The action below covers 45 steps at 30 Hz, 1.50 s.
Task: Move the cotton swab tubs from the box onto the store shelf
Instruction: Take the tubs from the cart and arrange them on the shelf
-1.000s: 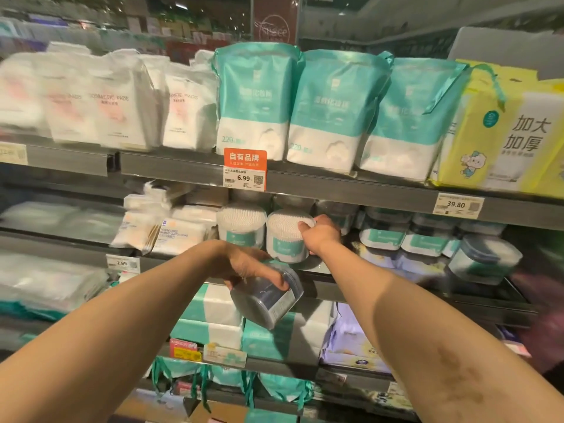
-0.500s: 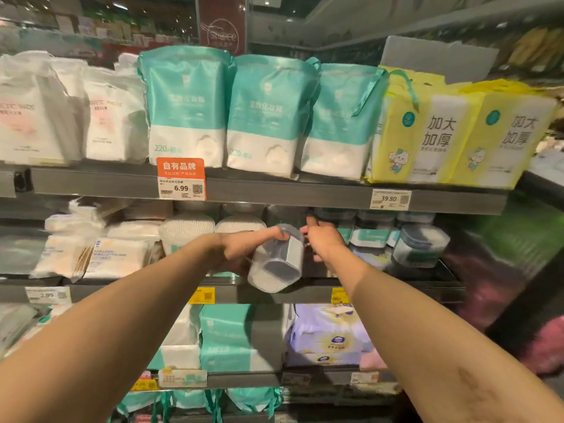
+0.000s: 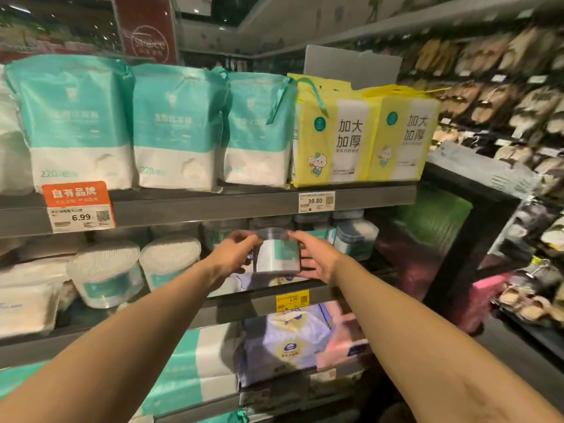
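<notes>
Plastic gripped on both sides: left hand point(image 3: 235, 254) and right hand point(image 3: 317, 259) curled round the cotton swab tub point(image 3: 277, 254), upright, at the front of the middle shelf point(image 3: 244, 306). Keep level, push straight back beside the other tubs point(image 3: 355, 239), then let go.

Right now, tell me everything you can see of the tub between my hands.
The cotton swab tub is a clear plastic cylinder, upright, with a see-through lid and a teal-and-white label over white contents. The left hand grips its left side; the right hand cups its right. It is at the front of the middle shelf, before other stocked tubs. Whether it rests on the shelf is unclear.
</notes>
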Available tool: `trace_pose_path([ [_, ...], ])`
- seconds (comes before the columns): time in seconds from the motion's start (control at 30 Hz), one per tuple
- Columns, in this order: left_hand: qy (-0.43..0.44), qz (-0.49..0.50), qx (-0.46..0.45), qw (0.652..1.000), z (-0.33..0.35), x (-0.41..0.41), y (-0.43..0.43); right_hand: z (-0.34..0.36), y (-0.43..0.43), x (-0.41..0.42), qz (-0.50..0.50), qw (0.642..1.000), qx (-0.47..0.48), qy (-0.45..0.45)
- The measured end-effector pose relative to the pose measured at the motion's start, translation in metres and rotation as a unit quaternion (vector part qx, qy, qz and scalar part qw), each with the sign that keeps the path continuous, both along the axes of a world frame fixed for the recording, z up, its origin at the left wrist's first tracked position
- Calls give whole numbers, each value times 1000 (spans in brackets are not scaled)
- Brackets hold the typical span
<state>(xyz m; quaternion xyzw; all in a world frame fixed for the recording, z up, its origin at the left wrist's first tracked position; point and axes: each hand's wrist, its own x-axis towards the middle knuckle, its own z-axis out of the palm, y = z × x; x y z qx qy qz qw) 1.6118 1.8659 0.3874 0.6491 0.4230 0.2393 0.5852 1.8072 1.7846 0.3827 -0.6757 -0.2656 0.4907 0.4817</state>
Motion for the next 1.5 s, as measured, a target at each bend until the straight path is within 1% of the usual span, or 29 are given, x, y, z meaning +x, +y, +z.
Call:
trace_pose_path([
  [0.13,4,-17,49,999,-12,18,6,-9,-6,18,-55,998,10,-12],
  [0.2,2,-18,58,998,-15,26,5,-9,-7,20,-72,997,20,-17],
  [0.33,-10,11,43,999,-20,39,8,-9,-10,26,-104,994,20,-28],
  [0.47,-8,31,29,999,-23,50,5,-10,-10,36,-133,988,-5,-79],
  [0.57,-3,18,16,1000,-23,61,-1,-10,-9,40,-146,986,-11,-75],
  [0.67,-26,11,-7,1000,-23,74,-6,-9,-10,45,-200,978,4,-65],
  [0.8,-22,3,8,1000,-25,87,-8,-15,-10,55,-219,971,9,-96],
  [0.93,-13,-9,11,1000,-26,99,-8,-26,-7,70,-248,963,6,-107],
  [1.07,-18,-32,2,999,-25,107,-10,-37,-11,90,-268,951,-5,-154],
  [1.13,-19,-43,-3,999,-24,110,-12,-33,-17,90,-270,950,-2,-156],
  [1.2,-25,-40,7,999,-27,112,-12,-31,-22,88,-266,953,11,-148],
  [1.27,-26,-5,43,999,-30,114,-13,-30,-27,85,-281,949,24,-145],
  [1.33,-30,32,75,996,-32,115,-14,-28,-36,79,-298,940,30,-165],
  [1.4,-34,22,73,997,-31,118,-20,-29,-47,73,-304,937,22,-170],
  [1.5,-43,-30,73,996,-32,127,-33,-35,-71,67,-328,929,14,-172],
])
